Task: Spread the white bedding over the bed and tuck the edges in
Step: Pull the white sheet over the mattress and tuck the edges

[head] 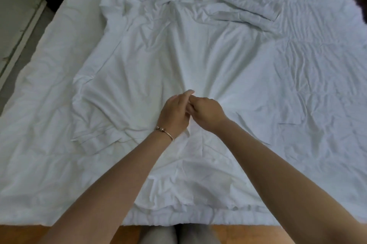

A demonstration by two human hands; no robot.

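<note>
While both arms reach out over the bed (39, 144), the two hands meet right in the middle of it, so close they touch each other. The left hand (174, 116) has a thin gold bracelet (164, 132) on the wrist, and its grip looks curled in, pinching a bit of the white bedding (198, 55) with the thumb pointing up and away. The right hand (206, 112) has a narrow grip too, fingers curled down into the same bunched spot of fabric, and you can see the creases fanning out from exactly there. Exactly how many fingers are on the cloth I can't tell, the hands hide each other.

The white bedding itself lies across most of the bed, pretty wrinkled. The far end is rumpled into a loose heap with a folded-over flap toward the far right. On the left its edge sits well inside the mattress edge, with a folded hem lying near the left forearm. The near edge hangs at the foot of the bed, just above a strip of wooden floor (29, 233).

Grey trouser legs (178, 233) show at the bottom. Far left there's a pale wall or cupboard (15, 5).
</note>
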